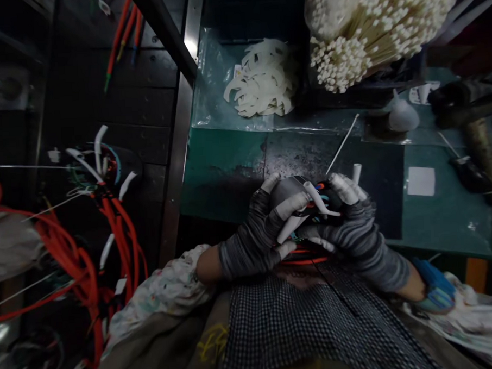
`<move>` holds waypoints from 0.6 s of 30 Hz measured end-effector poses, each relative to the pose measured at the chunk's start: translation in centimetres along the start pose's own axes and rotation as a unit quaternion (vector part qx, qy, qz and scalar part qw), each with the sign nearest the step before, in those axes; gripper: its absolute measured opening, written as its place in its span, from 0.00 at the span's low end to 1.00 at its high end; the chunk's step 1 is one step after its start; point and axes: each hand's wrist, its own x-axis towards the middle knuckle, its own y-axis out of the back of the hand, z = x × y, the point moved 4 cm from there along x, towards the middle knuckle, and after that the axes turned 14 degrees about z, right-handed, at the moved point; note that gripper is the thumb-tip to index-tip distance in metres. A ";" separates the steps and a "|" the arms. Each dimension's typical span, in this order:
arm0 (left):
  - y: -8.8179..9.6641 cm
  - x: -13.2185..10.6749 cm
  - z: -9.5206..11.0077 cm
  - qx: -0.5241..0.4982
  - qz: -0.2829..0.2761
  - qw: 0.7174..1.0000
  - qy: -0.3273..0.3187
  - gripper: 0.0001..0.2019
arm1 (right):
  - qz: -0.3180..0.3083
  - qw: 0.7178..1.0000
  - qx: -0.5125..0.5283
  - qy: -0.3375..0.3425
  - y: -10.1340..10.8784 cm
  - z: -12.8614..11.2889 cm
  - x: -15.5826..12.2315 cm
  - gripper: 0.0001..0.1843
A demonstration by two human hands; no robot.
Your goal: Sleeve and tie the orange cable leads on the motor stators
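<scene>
A dark round motor stator (285, 195) stands close to my body, at the table's near edge. White sleeves (318, 197) and coloured wires stick out of its top, and a red-orange cable (304, 261) curves below it. My left hand (258, 233), in a grey striped glove with white-wrapped fingertips, grips its left side. My right hand (351, 223), gloved alike, is curled round its right side among the wires. By the right fingertips a thin pale stick (342, 142) slants up; whether they hold it is unclear. Another white sleeve (357, 173) shows beyond that hand.
Left of a metal edge (175, 160), another wired stator (106, 163) lies with bundled red-orange cables (117, 233). Pale curved strips (266, 77) rest on plastic at the back, beside white-tipped thin sticks (380, 29). At right are a hammer-like tool (477, 125) and a white square (421, 181).
</scene>
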 end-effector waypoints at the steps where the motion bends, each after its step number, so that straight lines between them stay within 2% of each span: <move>1: 0.0 -0.1 0.0 -0.003 0.009 1.000 0.004 0.48 | 0.010 1.000 -0.012 0.000 0.1 -0.2 -0.2 0.43; 4: -0.1 -0.5 -0.1 -0.007 0.030 1.000 0.007 0.48 | 0.031 0.999 -0.040 0.007 0.3 -0.8 -1.0 0.44; 10: -0.2 -1.0 -0.4 -0.016 0.040 0.998 -0.045 0.46 | 0.052 0.998 -0.034 0.012 0.5 -1.4 -1.2 0.43; 14: -0.5 -1.3 -0.8 -0.003 0.047 0.998 -0.044 0.46 | 0.042 0.998 -0.026 -0.026 0.3 -1.0 -0.9 0.41; 18: -0.5 -1.3 -1.1 -0.002 0.051 0.998 -0.030 0.45 | 0.040 0.999 -0.020 -0.013 0.2 -1.0 -1.0 0.42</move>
